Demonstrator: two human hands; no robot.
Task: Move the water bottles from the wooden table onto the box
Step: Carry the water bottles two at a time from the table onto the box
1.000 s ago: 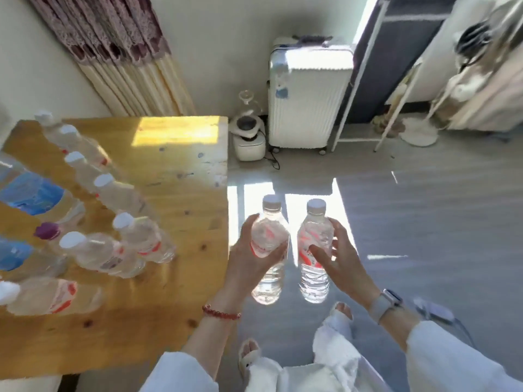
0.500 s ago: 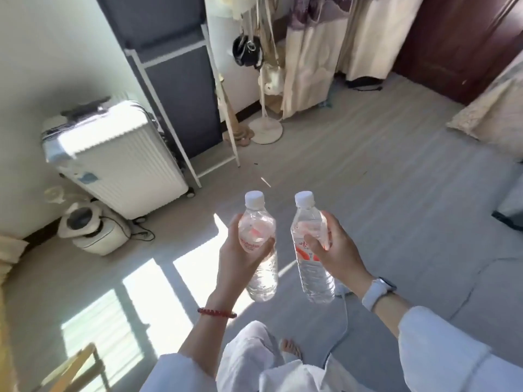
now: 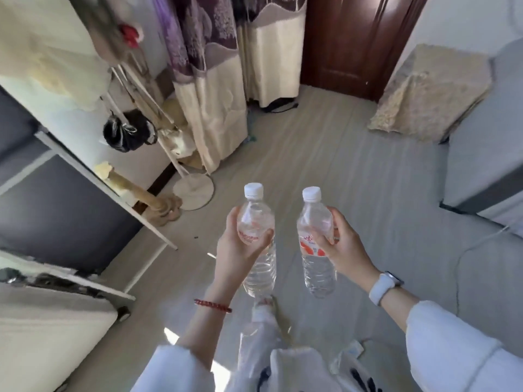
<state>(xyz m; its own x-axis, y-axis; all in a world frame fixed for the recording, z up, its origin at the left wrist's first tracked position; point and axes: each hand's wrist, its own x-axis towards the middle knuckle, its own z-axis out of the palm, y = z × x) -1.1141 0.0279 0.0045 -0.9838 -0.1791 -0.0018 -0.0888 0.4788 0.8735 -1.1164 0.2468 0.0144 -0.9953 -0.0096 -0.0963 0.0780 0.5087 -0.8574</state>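
Bottles stood upright at six o'clock: the left hand (image 3: 240, 250) wrapped one water bottle (image 3: 256, 239), the right hand (image 3: 339, 247) the other bottle (image 3: 315, 239). No box showed; carrying them level and apart seemed wise.

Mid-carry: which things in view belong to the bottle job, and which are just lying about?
Job: clear plastic water bottle with white cap in left hand; matching bottle in right hand.

Lying about: white round-based floor stand; black bag; beige fluffy blanket.
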